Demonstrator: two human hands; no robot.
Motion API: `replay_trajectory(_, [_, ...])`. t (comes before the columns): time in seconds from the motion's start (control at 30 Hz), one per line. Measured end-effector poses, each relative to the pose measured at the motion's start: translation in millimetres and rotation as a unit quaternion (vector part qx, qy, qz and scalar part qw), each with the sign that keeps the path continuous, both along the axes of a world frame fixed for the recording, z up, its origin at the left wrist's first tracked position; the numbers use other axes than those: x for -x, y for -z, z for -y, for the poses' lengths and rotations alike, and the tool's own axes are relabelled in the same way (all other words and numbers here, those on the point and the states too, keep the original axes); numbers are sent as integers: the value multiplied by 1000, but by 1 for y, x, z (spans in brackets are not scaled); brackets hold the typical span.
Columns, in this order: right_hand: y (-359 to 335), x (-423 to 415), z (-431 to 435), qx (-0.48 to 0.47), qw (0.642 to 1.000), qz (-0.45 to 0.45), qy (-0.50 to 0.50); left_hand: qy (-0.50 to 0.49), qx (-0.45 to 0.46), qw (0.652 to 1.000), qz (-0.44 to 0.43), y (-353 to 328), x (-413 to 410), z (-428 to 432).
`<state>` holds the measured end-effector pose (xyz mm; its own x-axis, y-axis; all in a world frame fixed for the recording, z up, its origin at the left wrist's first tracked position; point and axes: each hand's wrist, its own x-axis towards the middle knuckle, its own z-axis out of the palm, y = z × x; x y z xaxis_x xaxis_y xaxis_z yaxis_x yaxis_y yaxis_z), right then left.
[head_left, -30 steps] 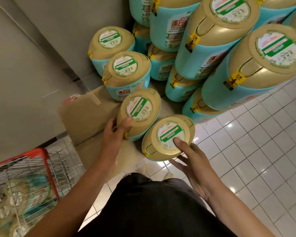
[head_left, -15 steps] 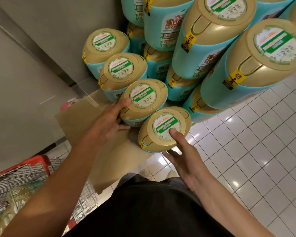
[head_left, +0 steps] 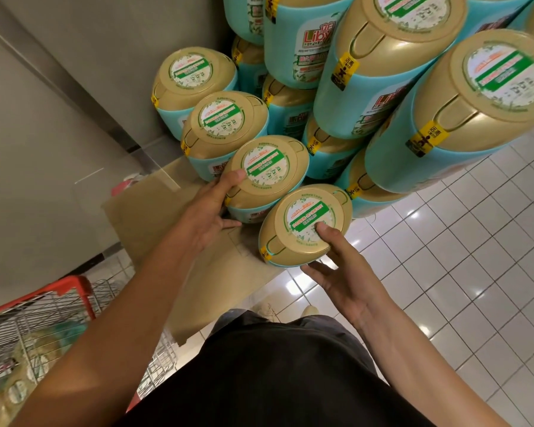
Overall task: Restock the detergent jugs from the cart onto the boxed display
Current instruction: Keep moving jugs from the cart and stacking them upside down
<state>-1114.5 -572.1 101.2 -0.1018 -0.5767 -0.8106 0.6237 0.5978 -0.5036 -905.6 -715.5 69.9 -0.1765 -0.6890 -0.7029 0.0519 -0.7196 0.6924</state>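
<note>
Several teal detergent jugs with gold caps stand in a row on the cardboard boxes [head_left: 154, 217] of the display. My left hand [head_left: 208, 208] grips the side and cap edge of the third jug [head_left: 269, 167] in the row. My right hand [head_left: 339, 272] holds the nearest jug [head_left: 305, 223] at the box's front edge, thumb on its cap label, fingers under the rim. Taller stacks of the same jugs [head_left: 367, 72] rise behind and to the right. More jugs lie in the red wire cart [head_left: 43, 328] at lower left.
A grey wall [head_left: 59, 103] runs along the left behind the boxes. White tiled floor [head_left: 460, 257] spreads to the right. My shoes [head_left: 278, 312] stand close to the box front. The tall stack [head_left: 475, 103] overhangs the right side.
Both jugs have been pushed further back along the row, closer to the others. My left hand has slid up onto the third jug's cap edge; my right thumb stays on the nearest cap.
</note>
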Motion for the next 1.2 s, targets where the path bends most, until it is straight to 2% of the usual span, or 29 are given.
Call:
replay_trajectory(0.53, [-2,-6,-1,18,999,7,35,-91,44,995,-16,12,11,-21])
replay_trajectory(0.7, [0,-7,-2,27,998,14,48,-110,41,991,-69,15,11,-35])
replay_trajectory(0.97, [0,-13,-7,49,996,5,71,-154,-11,988,0,43,15,-87])
replay_trajectory(1.2, [2,-12,-9,55,996,5,63,-183,72,980,-42,42,71,-122])
